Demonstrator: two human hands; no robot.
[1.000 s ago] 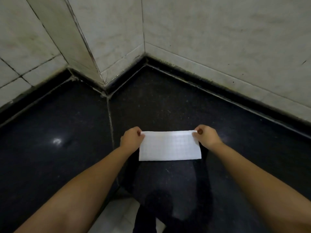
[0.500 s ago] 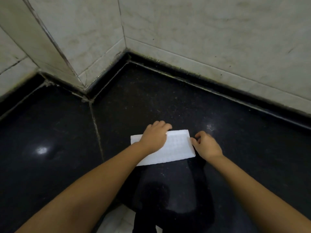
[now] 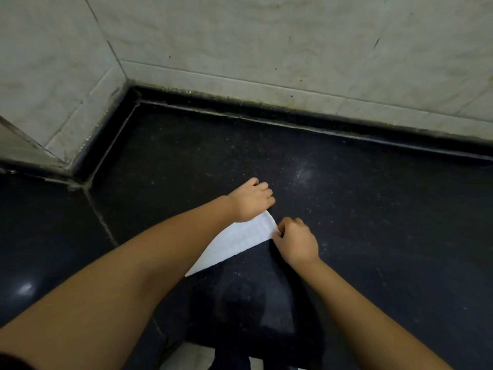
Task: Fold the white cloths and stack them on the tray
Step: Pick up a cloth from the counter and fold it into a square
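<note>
a head-worn view looks down at a dark, speckled counter (image 3: 346,209) set into a corner of pale tiled walls (image 3: 266,44). one white cloth (image 3: 237,243), already folded into a narrow strip, lies flat on the counter, running from lower left to upper right. both bare forearms reach in from below. the left hand (image 3: 250,200) crosses over the cloth and rests at its far right end, fingers curled together with the knuckles up; whether they pinch the cloth's edge or only press beside it cannot be told. the right hand (image 3: 294,240) sits just beside that same end, its fingers bent and closed on the cloth's near corner. with both hands gathered at one end, the likely purpose is to lift that end and fold it across, halving the strip again. the left arm hides much of the cloth's upper edge. no tray and no other cloths are in view, so stacking is not yet done for this cloth.
</note>
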